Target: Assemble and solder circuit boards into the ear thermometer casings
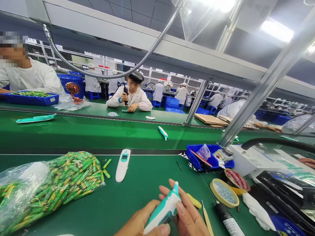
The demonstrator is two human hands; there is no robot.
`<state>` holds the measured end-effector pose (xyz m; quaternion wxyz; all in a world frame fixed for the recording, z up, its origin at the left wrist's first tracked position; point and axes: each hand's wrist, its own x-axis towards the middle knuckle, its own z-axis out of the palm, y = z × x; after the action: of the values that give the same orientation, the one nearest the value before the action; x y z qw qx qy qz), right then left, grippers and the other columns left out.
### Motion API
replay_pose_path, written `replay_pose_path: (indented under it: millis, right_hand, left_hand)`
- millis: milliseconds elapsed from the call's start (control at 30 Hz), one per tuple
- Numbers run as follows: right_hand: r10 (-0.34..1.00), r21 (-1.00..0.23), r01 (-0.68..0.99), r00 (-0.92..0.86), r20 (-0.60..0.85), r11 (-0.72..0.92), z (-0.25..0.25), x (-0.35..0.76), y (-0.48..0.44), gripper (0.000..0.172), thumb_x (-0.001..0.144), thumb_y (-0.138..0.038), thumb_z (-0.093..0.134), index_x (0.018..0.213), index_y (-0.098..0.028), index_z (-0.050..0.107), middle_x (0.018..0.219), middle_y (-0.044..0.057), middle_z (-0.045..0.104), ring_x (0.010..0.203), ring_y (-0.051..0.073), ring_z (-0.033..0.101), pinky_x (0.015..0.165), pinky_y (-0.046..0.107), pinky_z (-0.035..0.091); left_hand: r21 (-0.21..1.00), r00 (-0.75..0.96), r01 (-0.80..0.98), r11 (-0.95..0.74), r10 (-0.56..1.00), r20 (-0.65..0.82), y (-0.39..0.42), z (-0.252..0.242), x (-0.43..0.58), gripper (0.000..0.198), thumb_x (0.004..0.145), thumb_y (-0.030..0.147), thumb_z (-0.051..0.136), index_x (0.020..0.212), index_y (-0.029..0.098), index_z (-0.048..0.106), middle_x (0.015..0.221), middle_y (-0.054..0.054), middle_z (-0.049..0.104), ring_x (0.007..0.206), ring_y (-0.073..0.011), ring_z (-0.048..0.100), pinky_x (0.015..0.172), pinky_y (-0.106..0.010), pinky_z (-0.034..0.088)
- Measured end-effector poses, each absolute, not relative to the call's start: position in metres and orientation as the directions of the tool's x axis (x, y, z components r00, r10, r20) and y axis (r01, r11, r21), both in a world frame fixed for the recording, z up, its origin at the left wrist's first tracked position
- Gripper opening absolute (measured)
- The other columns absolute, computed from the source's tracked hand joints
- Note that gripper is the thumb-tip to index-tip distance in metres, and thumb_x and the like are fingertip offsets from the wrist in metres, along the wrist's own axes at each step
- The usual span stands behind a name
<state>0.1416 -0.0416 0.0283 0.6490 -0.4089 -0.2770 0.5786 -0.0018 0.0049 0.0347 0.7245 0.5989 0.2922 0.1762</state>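
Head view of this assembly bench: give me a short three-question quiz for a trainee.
1. True or false: the left hand and right hand are both on the white-and-teal thermometer.
2. The clear plastic bag holds: A) green-and-yellow batteries, B) white gloves, C) blue trays.
3. Fill in: in this view, the blue tray lies to the ____ of the thermometer on the belt.

Key: 1 true; 2 A; 3 right.

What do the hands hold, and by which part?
A white-and-teal thermometer, by its body: left hand at the lower end, right hand on the side near the tip.
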Motion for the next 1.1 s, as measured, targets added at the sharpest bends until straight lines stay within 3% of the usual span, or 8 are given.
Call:
replay_pose_path:
  millis: [100, 267, 433, 633, 833, 1000, 1100]
  right_hand:
    - [0.966, -0.880, -0.475, 0.224, -0.128, -0.006, 0.027, 0.142, -0.042, 0.049, 0.064, -0.048, 0.076, 0.105, -0.026, 0.061, 0.105, 0.007, 0.064, 0.096, 0.024, 0.057, 0.086, 0.032, 0.040]
    - [0.933, -0.905, -0.421, 0.348, -0.095, 0.065, 0.022, 0.134, -0.041, 0.054, 0.059, -0.048, 0.080, 0.104, -0.027, 0.061, 0.100, 0.005, 0.065, 0.091, 0.023, 0.059, 0.079, 0.031, 0.044]
    - [0.919, -0.906, -0.414, 0.385, -0.082, 0.092, 0.017, 0.129, -0.039, 0.052, 0.059, -0.050, 0.079, 0.102, -0.027, 0.062, 0.097, 0.005, 0.065, 0.087, 0.023, 0.060, 0.075, 0.030, 0.045]
    - [0.927, -0.883, -0.458, 0.365, -0.085, 0.099, 0.010, 0.129, -0.039, 0.049, 0.059, -0.049, 0.079, 0.102, -0.028, 0.063, 0.099, 0.005, 0.064, 0.092, 0.025, 0.058, 0.077, 0.031, 0.044]
    - [0.937, -0.852, -0.514, 0.337, -0.095, 0.098, 0.007, 0.130, -0.038, 0.048, 0.058, -0.046, 0.080, 0.100, -0.028, 0.065, 0.101, 0.005, 0.064, 0.092, 0.025, 0.058, 0.076, 0.030, 0.045]
    - [0.930, -0.845, -0.521, 0.358, -0.087, 0.122, 0.008, 0.127, -0.036, 0.047, 0.059, -0.044, 0.080, 0.101, -0.027, 0.063, 0.102, 0.006, 0.063, 0.093, 0.024, 0.058, 0.076, 0.031, 0.046]
    - [0.925, -0.876, -0.469, 0.372, -0.079, 0.113, 0.005, 0.124, -0.038, 0.051, 0.066, -0.049, 0.073, 0.108, -0.025, 0.059, 0.108, 0.007, 0.061, 0.099, 0.027, 0.055, 0.082, 0.035, 0.045]
  left_hand:
    - [0.978, 0.756, 0.196, 0.069, 0.625, -0.195, 0.003, 0.038, -0.006, 0.053, 0.075, 0.058, 0.051, 0.113, 0.021, 0.051, 0.106, -0.005, 0.056, 0.097, -0.0221, 0.050, 0.087, -0.031, 0.038]
    - [0.982, 0.743, 0.184, -0.038, 0.660, -0.114, 0.000, 0.040, -0.008, 0.051, 0.080, 0.051, 0.047, 0.123, 0.024, 0.043, 0.120, -0.007, 0.053, 0.108, -0.0234, 0.048, 0.093, -0.031, 0.035]
    - [0.948, 0.771, 0.287, -0.139, 0.621, -0.143, 0.001, 0.035, -0.006, 0.058, 0.082, 0.051, 0.042, 0.130, 0.018, 0.033, 0.132, -0.013, 0.041, 0.116, -0.0253, 0.043, 0.098, -0.034, 0.032]
    - [0.932, 0.732, 0.281, -0.228, 0.679, -0.055, 0.003, 0.004, -0.003, 0.063, 0.079, 0.057, 0.041, 0.131, 0.023, 0.030, 0.134, -0.013, 0.040, 0.110, -0.0263, 0.050, 0.088, -0.034, 0.042]
    - [0.922, 0.715, 0.321, -0.217, 0.694, -0.086, 0.003, 0.000, -0.004, 0.063, 0.078, 0.056, 0.043, 0.130, 0.022, 0.030, 0.127, -0.013, 0.048, 0.097, -0.0248, 0.057, 0.082, -0.033, 0.045]
    - [0.940, 0.749, 0.302, -0.158, 0.649, -0.132, 0.001, 0.031, -0.006, 0.057, 0.082, 0.047, 0.044, 0.130, 0.021, 0.028, 0.132, -0.013, 0.041, 0.112, -0.0248, 0.047, 0.093, -0.033, 0.037]
    - [0.958, 0.745, 0.268, -0.099, 0.652, -0.141, 0.001, 0.037, -0.006, 0.054, 0.081, 0.044, 0.047, 0.128, 0.022, 0.032, 0.130, -0.011, 0.043, 0.112, -0.0241, 0.046, 0.093, -0.032, 0.036]
